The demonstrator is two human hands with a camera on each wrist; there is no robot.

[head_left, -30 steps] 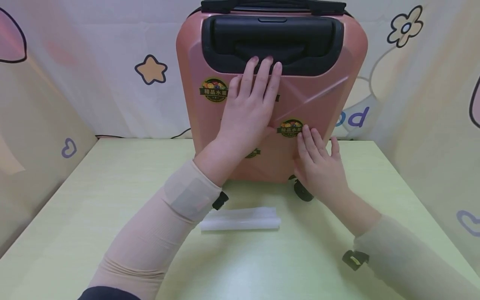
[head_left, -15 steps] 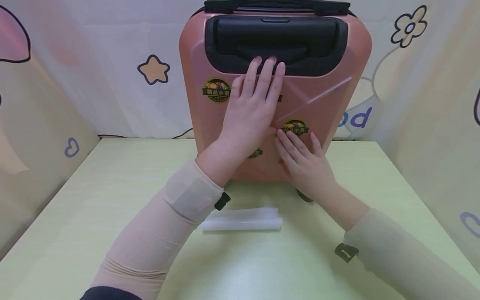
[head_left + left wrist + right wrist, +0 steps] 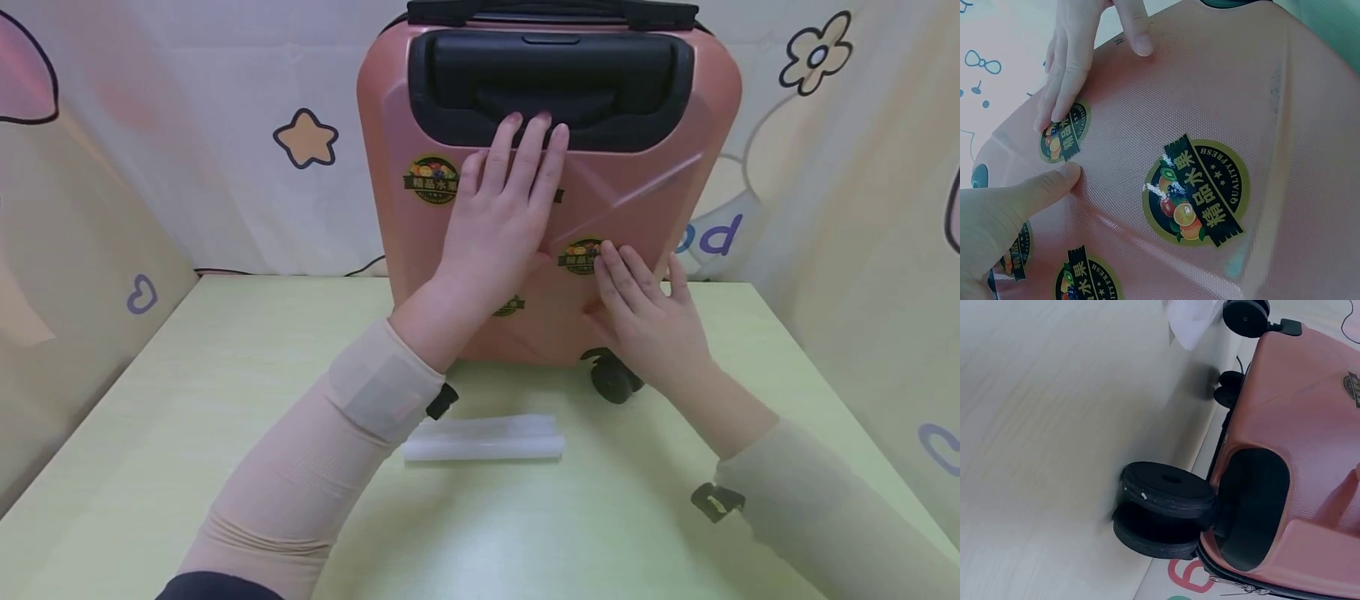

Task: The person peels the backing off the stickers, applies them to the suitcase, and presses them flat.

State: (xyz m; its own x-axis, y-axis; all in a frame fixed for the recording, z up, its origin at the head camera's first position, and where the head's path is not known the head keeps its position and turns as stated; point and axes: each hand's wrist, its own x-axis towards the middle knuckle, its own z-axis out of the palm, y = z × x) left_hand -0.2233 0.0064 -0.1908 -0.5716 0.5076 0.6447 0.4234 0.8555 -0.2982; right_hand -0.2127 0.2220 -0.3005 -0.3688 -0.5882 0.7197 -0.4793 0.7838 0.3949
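A pink hard-shell suitcase [image 3: 637,187] stands upright on the table, with round fruit stickers on its front. My left hand [image 3: 495,225] lies flat against the shell, its fingertips on the lower edge of the black handle recess [image 3: 555,79]; part of a sticker shows beside its fingers. My right hand [image 3: 656,329] touches the right part of a lower sticker [image 3: 576,257] with straight fingers. In the left wrist view, the right hand's fingers lie over that sticker [image 3: 1069,140], near the left thumb [image 3: 1047,187]. Another sticker [image 3: 1197,190] shows whole there.
A folded white sheet [image 3: 483,439] lies on the table [image 3: 247,350] in front of the suitcase. Black caster wheels [image 3: 1169,487] hold the suitcase's underside off the tabletop. A cartoon-printed curtain [image 3: 225,183] hangs behind, with a thin dark cable along its foot.
My right hand slid left across the lower sticker, then back right, uncovering the sticker's left part and the wheel. The left hand stays in place on the suitcase.
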